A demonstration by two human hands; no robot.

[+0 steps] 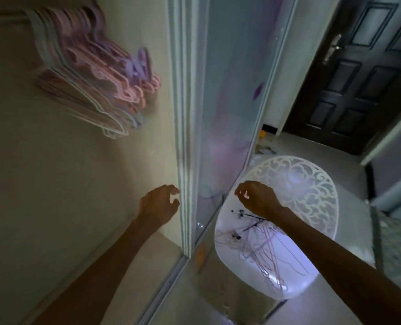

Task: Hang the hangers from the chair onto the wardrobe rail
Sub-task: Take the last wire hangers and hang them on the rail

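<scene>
A white chair point(309, 184) with a lacy cut-out back stands at the lower right, beside the wardrobe. On its seat lies a tangle of thin pink and lilac hangers point(260, 245). My right hand point(257, 198) hovers above the seat's far edge, fingers loosely curled, holding nothing. My left hand point(159, 202) hangs inside the wardrobe opening, just left of the door frame, fingers loosely curled and empty. Many pink, lilac and pale green hangers point(89, 73) hang bunched on the wardrobe rail point(4, 16) at the upper left, blurred.
A sliding wardrobe door point(227, 95) with a pale frame point(183, 127) stands between my hands. A dark panelled room door point(363, 66) is at the upper right. Small items lie on the floor behind the chair point(264, 146).
</scene>
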